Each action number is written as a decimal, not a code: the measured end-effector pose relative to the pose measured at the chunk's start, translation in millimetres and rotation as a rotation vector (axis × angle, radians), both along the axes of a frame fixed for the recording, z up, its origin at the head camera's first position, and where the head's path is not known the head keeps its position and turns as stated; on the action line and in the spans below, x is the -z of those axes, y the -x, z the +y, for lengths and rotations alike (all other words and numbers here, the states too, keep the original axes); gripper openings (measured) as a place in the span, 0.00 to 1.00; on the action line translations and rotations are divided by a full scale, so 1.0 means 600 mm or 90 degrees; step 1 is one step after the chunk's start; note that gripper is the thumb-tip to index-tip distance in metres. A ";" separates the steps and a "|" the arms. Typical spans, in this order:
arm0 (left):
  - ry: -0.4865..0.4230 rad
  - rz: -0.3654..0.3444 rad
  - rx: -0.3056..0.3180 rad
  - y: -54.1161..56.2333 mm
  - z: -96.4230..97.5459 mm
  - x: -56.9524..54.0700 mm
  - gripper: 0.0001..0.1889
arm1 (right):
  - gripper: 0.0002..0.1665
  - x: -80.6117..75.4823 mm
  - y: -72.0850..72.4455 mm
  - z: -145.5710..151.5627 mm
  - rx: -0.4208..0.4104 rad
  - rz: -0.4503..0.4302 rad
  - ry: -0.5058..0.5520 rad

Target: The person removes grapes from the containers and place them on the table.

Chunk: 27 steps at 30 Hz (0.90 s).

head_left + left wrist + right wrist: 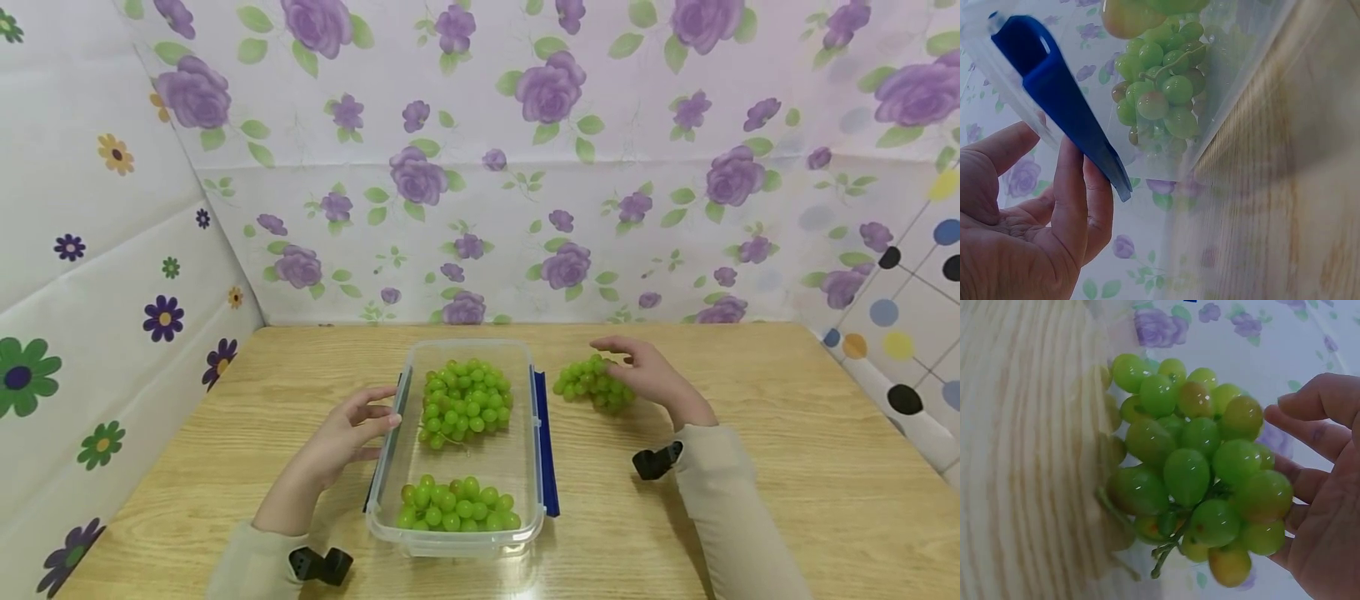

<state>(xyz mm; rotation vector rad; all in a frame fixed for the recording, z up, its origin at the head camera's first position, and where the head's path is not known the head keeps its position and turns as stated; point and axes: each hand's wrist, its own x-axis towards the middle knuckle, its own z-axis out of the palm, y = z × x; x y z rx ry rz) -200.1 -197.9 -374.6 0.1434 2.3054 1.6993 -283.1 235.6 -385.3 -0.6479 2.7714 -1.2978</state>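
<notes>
A clear plastic container with blue side latches stands on the table. Inside it lie one bunch of green grapes toward the back and another bunch at the front. At the container's left side, my left hand holds the rim, its thumb over the edge and fingers by the blue latch. Right of the container, a third bunch of green grapes lies on the table. My right hand is at that bunch with loosely bent fingers; some fingertips are hidden behind the grapes.
The wooden table runs back to a wall covered in purple-flowered cloth. The right blue latch hangs folded outward between the container and the loose bunch. Patterned sheets stand at both sides.
</notes>
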 end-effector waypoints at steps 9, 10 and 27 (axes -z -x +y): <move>-0.007 0.002 0.006 0.000 -0.005 0.002 0.32 | 0.24 -0.020 -0.009 -0.015 0.011 0.035 -0.023; -0.009 0.004 0.006 0.000 -0.005 0.002 0.31 | 0.24 -0.022 -0.011 -0.017 0.012 0.040 -0.029; -0.027 0.004 0.010 0.002 -0.010 0.003 0.30 | 0.24 -0.061 -0.024 -0.062 -0.033 0.151 -0.107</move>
